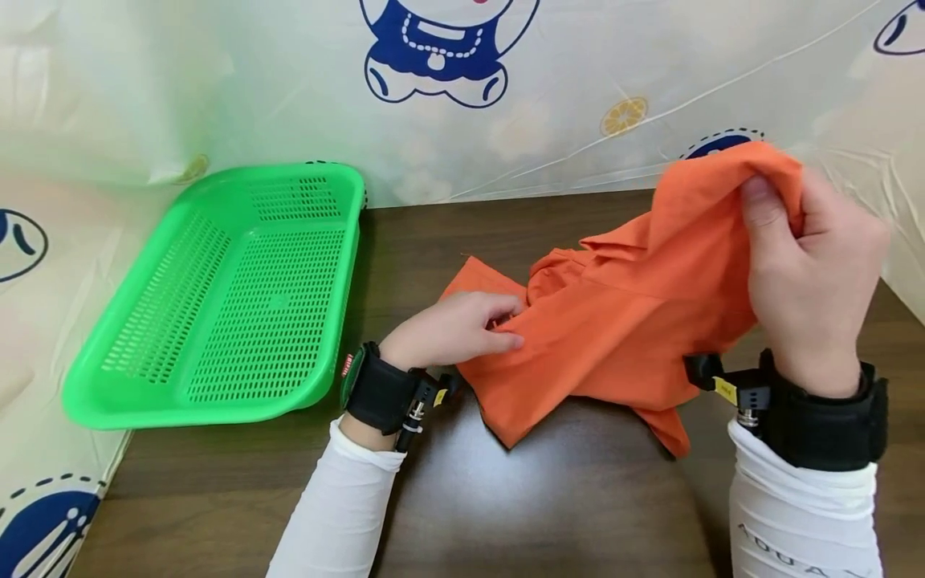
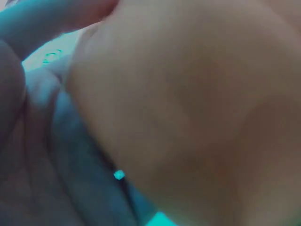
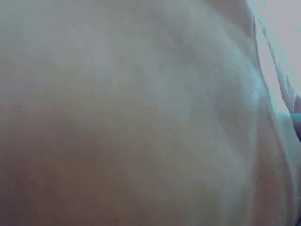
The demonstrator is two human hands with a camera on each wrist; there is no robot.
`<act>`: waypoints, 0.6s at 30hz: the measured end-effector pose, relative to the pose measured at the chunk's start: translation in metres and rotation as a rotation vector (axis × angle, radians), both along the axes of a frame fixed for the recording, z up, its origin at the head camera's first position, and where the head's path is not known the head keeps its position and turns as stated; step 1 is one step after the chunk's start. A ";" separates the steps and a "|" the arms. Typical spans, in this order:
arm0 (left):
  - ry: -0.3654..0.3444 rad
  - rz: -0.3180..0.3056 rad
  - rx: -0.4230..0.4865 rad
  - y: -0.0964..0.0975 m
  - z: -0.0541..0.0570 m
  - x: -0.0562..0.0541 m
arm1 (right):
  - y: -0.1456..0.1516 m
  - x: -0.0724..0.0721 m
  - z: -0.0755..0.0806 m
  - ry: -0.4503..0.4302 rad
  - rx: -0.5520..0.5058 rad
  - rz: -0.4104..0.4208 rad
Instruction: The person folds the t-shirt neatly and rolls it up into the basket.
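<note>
An orange garment (image 1: 621, 321) with seams and loose folds stretches between both hands in the head view. My right hand (image 1: 817, 249) grips its upper right end, thumb in front and fingers behind the cloth, and holds that end up above the table. At the garment's left part, my left hand (image 1: 462, 325) has curled fingers around a fold, with the thumb lying on the near side. The garment's lower corners hang over the tabletop. Close-up cloth (image 2: 178, 94) fills most of the left wrist view, and blurred cloth (image 3: 141, 117) covers the right wrist view.
A green plastic basket (image 1: 340, 297) with perforated sides and base stands to the left of the left hand. Under everything is a dark brown wooden table (image 1: 549, 506). A pale printed sheet (image 1: 289, 88) with cartoon figures rises behind the table and along the left side.
</note>
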State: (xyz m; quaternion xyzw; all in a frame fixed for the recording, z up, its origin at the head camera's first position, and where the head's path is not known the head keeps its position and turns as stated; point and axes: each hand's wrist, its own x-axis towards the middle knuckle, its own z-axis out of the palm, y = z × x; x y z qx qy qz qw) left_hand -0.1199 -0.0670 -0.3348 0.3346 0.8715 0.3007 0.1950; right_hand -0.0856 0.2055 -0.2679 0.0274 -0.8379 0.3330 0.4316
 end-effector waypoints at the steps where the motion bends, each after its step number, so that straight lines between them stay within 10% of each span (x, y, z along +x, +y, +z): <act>1: -0.004 -0.001 -0.038 -0.001 -0.003 -0.001 | 0.003 -0.001 0.000 -0.008 0.005 -0.021; 10: 0.062 0.143 -0.355 -0.010 -0.016 -0.007 | 0.021 -0.007 -0.003 -0.148 0.020 -0.165; 18: 0.199 0.262 -0.350 -0.019 -0.017 0.005 | 0.048 0.007 -0.018 -0.342 0.070 -0.252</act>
